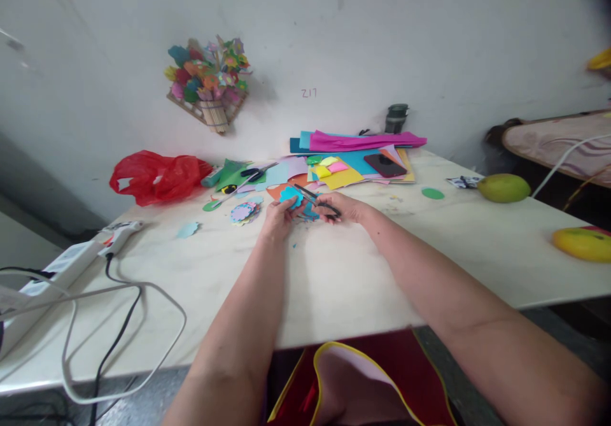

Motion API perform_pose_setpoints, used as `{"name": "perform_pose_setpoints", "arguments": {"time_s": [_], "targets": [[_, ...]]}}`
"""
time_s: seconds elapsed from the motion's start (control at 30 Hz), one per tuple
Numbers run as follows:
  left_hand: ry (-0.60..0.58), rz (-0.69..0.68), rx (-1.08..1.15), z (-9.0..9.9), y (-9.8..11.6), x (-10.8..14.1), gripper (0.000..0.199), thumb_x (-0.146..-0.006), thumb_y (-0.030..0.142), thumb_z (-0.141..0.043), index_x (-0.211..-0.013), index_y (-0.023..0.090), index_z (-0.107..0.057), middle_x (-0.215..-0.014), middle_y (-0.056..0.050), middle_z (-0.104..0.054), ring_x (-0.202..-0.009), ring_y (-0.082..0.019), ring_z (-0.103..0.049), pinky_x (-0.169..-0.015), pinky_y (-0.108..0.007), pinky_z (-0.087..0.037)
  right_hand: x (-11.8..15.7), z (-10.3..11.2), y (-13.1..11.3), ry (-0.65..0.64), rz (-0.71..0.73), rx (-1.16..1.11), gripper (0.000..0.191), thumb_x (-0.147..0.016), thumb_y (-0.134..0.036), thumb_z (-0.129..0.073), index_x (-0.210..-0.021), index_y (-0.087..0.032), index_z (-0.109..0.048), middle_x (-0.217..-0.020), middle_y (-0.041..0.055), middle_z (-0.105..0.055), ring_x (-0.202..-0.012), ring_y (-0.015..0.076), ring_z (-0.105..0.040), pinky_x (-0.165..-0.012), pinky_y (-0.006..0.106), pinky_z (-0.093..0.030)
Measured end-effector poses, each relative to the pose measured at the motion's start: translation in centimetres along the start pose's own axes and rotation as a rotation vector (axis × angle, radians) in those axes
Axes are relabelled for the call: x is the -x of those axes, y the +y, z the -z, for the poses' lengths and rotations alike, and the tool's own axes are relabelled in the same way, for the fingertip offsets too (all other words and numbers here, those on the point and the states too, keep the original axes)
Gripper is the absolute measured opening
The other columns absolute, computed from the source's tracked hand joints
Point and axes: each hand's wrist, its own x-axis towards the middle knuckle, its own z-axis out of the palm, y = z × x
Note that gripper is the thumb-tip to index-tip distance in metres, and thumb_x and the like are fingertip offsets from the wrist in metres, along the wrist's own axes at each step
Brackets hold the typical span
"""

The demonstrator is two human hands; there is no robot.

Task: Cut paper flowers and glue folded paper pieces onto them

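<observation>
My left hand [278,220] pinches a bright blue paper flower [290,197] with a scalloped edge. In my right hand [347,207] is a pair of scissors [315,202], its blades pointing left at the flower's right edge; whether they touch the paper I cannot tell. Small blue paper scraps [308,214] lie on the table beneath my hands. Left of my left hand sits a stack of scalloped paper flowers [244,211], a pale lilac one on top. A single light blue paper flower [189,229] lies farther left.
Colored paper sheets [360,158] with a phone [386,165] on them lie at the back. Dark-handled scissors [255,172] and a red plastic bag [160,176] are at back left. A power strip [57,273] with cables occupies the left; mangoes [503,188] sit at right.
</observation>
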Motion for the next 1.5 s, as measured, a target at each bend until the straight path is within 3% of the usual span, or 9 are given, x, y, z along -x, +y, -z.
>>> {"name": "perform_pose_setpoints", "arguments": {"time_s": [0.3, 0.97, 1.5], "targets": [[0.026, 0.003, -0.010, -0.14, 0.15, 0.07, 0.008, -0.065, 0.011, -0.069, -0.072, 0.010, -0.065, -0.070, -0.007, -0.069, -0.082, -0.024, -0.070, -0.082, -0.039, -0.058, 0.06, -0.04, -0.07, 0.002, 0.001, -0.015, 0.021, -0.076, -0.032, -0.067, -0.081, -0.015, -0.055, -0.049, -0.0042, -0.056, -0.034, 0.0049, -0.046, -0.028, 0.014, -0.025], [0.026, 0.010, -0.032, -0.26, 0.25, 0.18, 0.003, -0.068, 0.011, -0.066, -0.071, 0.009, -0.065, -0.069, -0.007, -0.069, -0.076, -0.021, -0.070, -0.079, -0.037, -0.058, 0.23, -0.20, -0.28, 0.011, 0.006, 0.015, 0.024, -0.074, -0.034, -0.068, -0.078, -0.015, -0.054, -0.049, -0.0044, -0.056, -0.034, 0.0050, -0.046, -0.027, 0.014, -0.024], [0.020, 0.010, -0.030, -0.26, 0.25, 0.18, 0.007, -0.068, 0.013, -0.068, -0.073, 0.010, -0.065, -0.071, -0.008, -0.069, -0.084, -0.024, -0.070, -0.082, -0.038, -0.058, 0.26, -0.29, -0.37, 0.023, -0.012, 0.005, 0.021, -0.074, -0.032, -0.068, -0.077, -0.016, -0.055, -0.047, -0.0044, -0.055, -0.033, 0.0052, -0.044, -0.027, 0.014, -0.023]]}}
